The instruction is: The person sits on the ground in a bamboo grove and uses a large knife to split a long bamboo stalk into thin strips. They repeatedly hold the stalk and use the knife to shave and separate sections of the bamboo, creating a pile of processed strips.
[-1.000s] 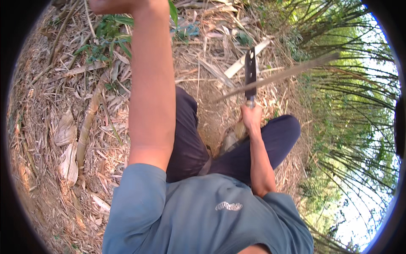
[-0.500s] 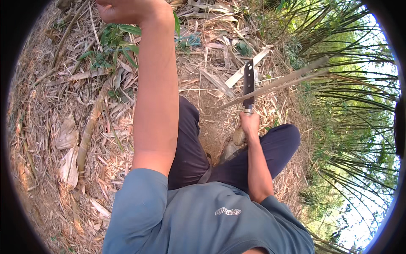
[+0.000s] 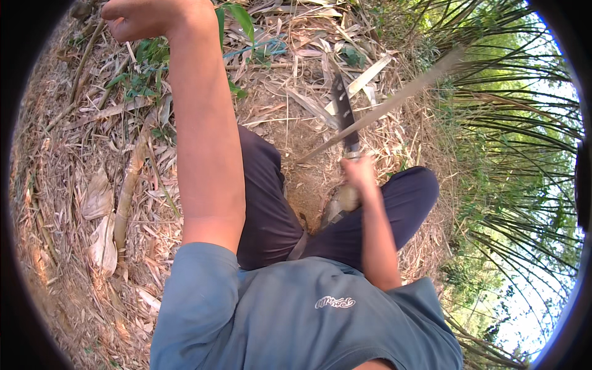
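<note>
The knife [image 3: 343, 105] is out in front of the knees, with its dark, holed blade pointing away from the body. The right hand [image 3: 359, 171] has its grip wrapped around the wooden handle [image 3: 349, 197], and the end of the handle pokes out below. A long thin stick [image 3: 401, 95] crosses over the blade, close to the handle. I can't tell if the stick and blade touch, or what holds the stick up.

Half a second ago the blade stood almost straight. Now it leans to the left, and the stick slopes more steeply. The right hand looks blurry, so I think it is moving, and the work with the knife is going on, not resting.

The left hand [image 3: 148, 17] has shifted left too. It is cut off at the top, with bent fingers, so I can't tell if its grip has anything in it.

Farther out, a pale strip [image 3: 370, 74] lies past the blade. Green leaves [image 3: 237, 21] and blue string [image 3: 259, 48] are near the left arm. Bits of dry leaf cover the ground, and tall thin stems [image 3: 524, 117] are on the right.
</note>
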Demonstrator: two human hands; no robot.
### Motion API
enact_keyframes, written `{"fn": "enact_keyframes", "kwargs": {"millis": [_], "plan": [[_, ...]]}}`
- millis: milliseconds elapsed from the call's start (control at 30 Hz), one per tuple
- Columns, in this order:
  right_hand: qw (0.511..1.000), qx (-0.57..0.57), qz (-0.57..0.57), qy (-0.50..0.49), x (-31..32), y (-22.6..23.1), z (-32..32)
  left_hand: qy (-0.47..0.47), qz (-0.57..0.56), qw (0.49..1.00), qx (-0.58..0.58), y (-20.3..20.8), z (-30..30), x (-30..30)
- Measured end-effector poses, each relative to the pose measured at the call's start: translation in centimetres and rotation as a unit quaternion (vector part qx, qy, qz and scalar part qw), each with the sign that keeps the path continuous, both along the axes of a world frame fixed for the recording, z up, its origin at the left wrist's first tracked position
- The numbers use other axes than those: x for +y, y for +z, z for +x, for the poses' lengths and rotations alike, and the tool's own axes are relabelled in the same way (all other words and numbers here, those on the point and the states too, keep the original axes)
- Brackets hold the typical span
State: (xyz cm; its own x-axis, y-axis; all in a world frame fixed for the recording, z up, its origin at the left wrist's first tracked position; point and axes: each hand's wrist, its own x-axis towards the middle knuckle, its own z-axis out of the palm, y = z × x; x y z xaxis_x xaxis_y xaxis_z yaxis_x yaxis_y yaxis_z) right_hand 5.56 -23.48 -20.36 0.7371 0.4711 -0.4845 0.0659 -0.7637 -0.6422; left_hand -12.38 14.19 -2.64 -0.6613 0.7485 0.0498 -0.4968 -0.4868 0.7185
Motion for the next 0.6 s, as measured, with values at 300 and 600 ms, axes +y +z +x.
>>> {"fn": "enact_keyframes", "kwargs": {"millis": [300,600], "plan": [[0.943,-0.03,0.315,-0.1,2.6,8.2,2.3,0.014,0.007,1.0,0.008,-0.4,-0.4,0.7],[0.995,-0.071,0.065,0.025,3.3,-5.2,-3.8,0.023,-0.01,0.999,-0.032,1.6,-0.4,-0.3]]}}
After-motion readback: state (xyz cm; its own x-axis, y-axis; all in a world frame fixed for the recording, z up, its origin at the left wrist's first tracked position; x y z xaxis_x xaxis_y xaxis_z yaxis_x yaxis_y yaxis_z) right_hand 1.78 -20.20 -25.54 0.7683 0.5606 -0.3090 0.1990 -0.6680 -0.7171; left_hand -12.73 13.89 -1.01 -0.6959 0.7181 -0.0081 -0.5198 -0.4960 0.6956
